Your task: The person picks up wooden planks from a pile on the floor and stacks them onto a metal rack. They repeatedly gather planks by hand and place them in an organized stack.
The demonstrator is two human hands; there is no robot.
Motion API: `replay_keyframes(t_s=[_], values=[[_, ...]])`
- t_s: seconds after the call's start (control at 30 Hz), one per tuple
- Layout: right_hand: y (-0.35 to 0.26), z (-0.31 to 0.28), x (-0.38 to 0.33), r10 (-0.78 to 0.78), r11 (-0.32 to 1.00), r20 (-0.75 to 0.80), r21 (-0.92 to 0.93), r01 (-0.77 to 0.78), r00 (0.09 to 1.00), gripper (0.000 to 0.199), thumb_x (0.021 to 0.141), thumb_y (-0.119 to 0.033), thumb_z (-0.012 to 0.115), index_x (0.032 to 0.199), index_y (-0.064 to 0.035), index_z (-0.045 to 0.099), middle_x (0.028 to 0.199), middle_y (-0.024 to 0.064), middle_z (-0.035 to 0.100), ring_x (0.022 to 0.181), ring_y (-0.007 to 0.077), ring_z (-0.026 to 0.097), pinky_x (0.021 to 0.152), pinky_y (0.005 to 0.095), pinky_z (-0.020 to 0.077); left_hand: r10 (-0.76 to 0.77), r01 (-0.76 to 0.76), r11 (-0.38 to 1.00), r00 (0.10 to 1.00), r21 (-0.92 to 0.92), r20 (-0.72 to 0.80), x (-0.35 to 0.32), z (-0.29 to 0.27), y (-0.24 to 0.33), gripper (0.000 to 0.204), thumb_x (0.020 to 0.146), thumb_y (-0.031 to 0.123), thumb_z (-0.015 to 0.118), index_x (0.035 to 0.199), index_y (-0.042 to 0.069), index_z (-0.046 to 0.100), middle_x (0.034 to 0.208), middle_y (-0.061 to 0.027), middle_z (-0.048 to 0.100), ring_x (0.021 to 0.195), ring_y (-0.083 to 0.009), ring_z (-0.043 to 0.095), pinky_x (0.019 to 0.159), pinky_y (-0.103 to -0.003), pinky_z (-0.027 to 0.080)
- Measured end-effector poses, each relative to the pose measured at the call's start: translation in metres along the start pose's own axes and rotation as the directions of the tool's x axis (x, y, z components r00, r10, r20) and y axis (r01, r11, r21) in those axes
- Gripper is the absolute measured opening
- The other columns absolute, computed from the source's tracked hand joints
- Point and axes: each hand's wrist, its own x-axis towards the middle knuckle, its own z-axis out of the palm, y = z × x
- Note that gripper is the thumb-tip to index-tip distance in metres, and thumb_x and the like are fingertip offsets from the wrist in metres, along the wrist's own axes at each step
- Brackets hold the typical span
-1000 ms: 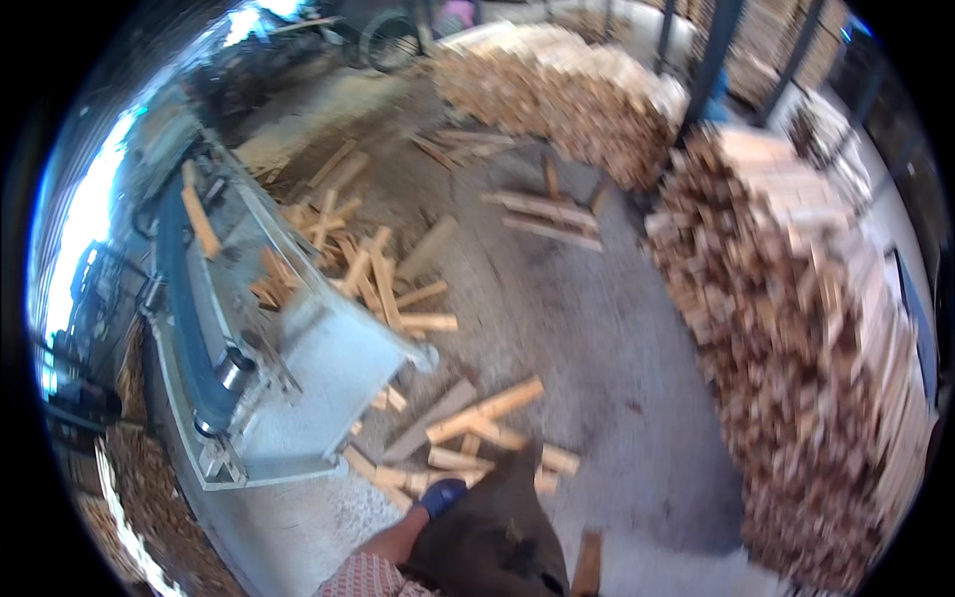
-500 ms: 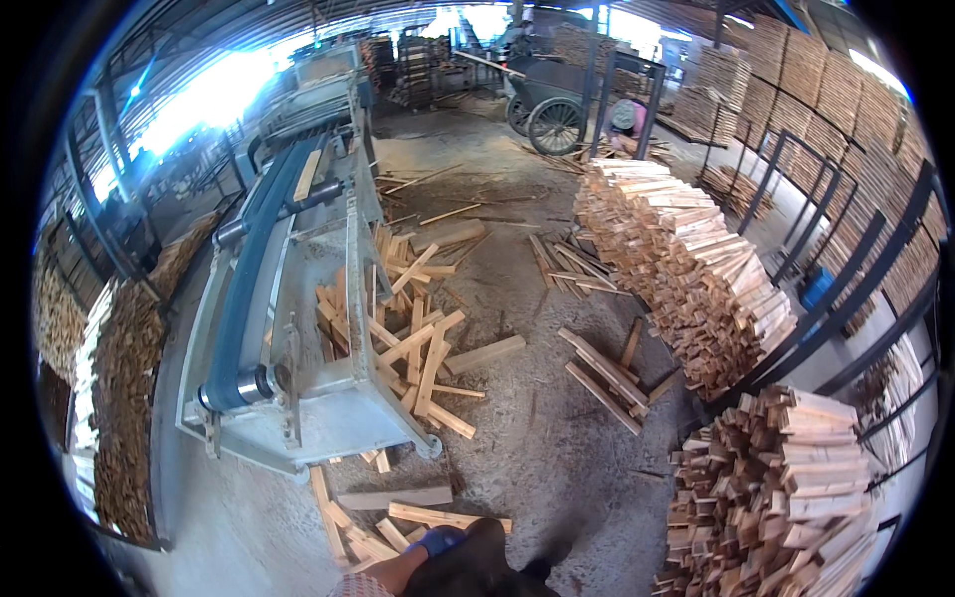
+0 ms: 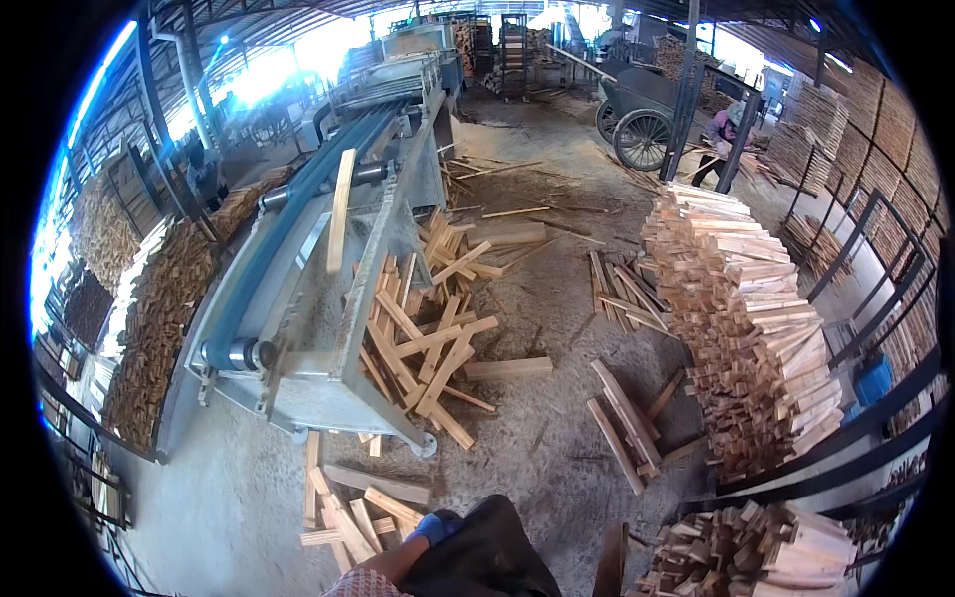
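Observation:
My left hand [image 3: 426, 529], in a blue glove, is low in the picture beside my dark apron [image 3: 487, 557]. Its fingers are mostly hidden, so I cannot tell whether they grip anything. Just left of the glove lies a pale wooden board [image 3: 391, 505], among other loose boards on the floor. My right hand is out of view. A brown board [image 3: 612, 559] rises from the lower edge, right of the apron; what holds or supports it is hidden. On the conveyor, a long pale wood strip [image 3: 340, 214] lies tilted across the side of the blue belt [image 3: 264, 264].
Beside the conveyor frame [image 3: 363, 343] is a jumbled heap of boards [image 3: 438, 348]. Stacked wood [image 3: 736, 328] runs along the right, with another stack [image 3: 746, 552] nearer. A two-wheeled cart [image 3: 642, 109] and a bending person [image 3: 721, 134] are farther back.
The view has swung left, so the scene sits farther right. The pale strip has travelled toward me along the conveyor and off the belt's middle. A brown board now shows at the lower edge.

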Motion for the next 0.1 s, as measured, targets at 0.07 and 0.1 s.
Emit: replay_keyframes(t_s=[0.07, 0.1], values=[[-0.015, -0.028, 0.016, -0.048, 0.987, -0.047, 0.149, 0.054, 0.998, 0.033, 0.086, -0.020, 0.063, 0.107, 0.0051, 0.056, 0.071, 0.0166, 0.064, 0.056, 0.0335, 0.065, 0.037, 0.0415, 0.0540, -0.006, -0.069, 0.938, 0.977, 0.339, 0.214, 0.024, -0.018, 0.069, 0.034, 0.086, 0.037, 0.053, 0.097, 0.010, 0.071, 0.100, -0.0135, 0.069, 0.096, -0.0265, 0.065, 0.083, -0.039, 0.048], [-0.041, -0.017, 0.034, -0.044, 0.967, -0.065, 0.249, 0.059, 0.997, 0.034, 0.085, -0.019, 0.063, 0.108, 0.0052, 0.055, 0.075, 0.0179, 0.064, 0.056, 0.0346, 0.065, 0.035, 0.0427, 0.0538, -0.001, -0.069, 0.937, 0.979, 0.341, 0.202, 0.045, -0.024, 0.081, 0.034, 0.086, 0.037, 0.053, 0.097, 0.010, 0.071, 0.100, -0.0135, 0.069, 0.096, -0.0265, 0.065, 0.083, -0.039, 0.048]])
